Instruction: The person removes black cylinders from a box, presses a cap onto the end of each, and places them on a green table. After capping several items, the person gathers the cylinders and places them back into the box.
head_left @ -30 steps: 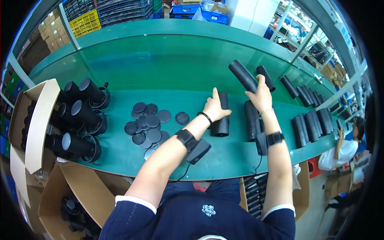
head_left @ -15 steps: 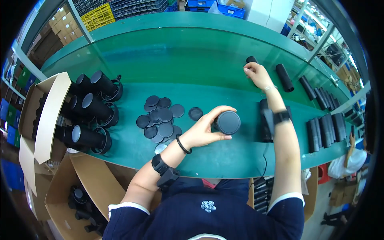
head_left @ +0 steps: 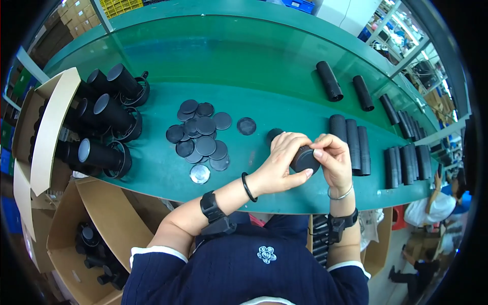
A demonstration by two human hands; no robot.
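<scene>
My left hand [head_left: 284,162] is wrapped round a black cylinder, its fingers over the top and thumb below. The cylinder's round black cap [head_left: 306,160] faces toward me. At the cap's right edge, my right hand [head_left: 333,158] pinches the rim between thumb and fingers; whether anything small is between them is hidden. A dark rounded end [head_left: 275,135] shows behind my left hand; I cannot tell if it belongs to the same cylinder. Left of my hands lies a loose pile of flat black discs [head_left: 205,125], with one separate disc [head_left: 246,126] and one shiny silvery disc [head_left: 200,174].
Three black tubes [head_left: 351,145] lie just beyond my right hand. More tubes [head_left: 406,166] are grouped at the right, others [head_left: 330,81] farther back. Black cylinders in ring-shaped holders [head_left: 109,112] stand at the left beside cardboard boxes [head_left: 56,122]. The green table [head_left: 244,193] ends at my waist.
My right hand has come back from a tube at the far right to the cap. My left hand has moved slightly right with the cylinder. The view has shifted.
</scene>
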